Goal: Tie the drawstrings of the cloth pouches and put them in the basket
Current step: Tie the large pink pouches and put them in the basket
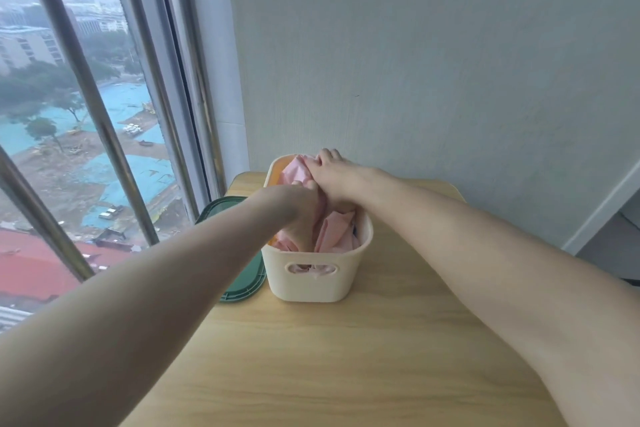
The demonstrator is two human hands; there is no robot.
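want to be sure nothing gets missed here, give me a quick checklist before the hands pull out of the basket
1. Pink pouches inside the cream basket: ok, pink cloth fills it and shows through the handle slot.
2. Drawstrings tied: cannot tell, no knots visible among the folds.
3. Left hand free of cloth: cannot tell, its fingers are buried in the pouches.
4. Right hand free: cannot tell, it rests on the cloth at the far rim.
5. Basket stable on the wooden table: ok, upright and well in from the edges.
6. Green lid out of the way: ok, it lies beside the basket, on the window side.
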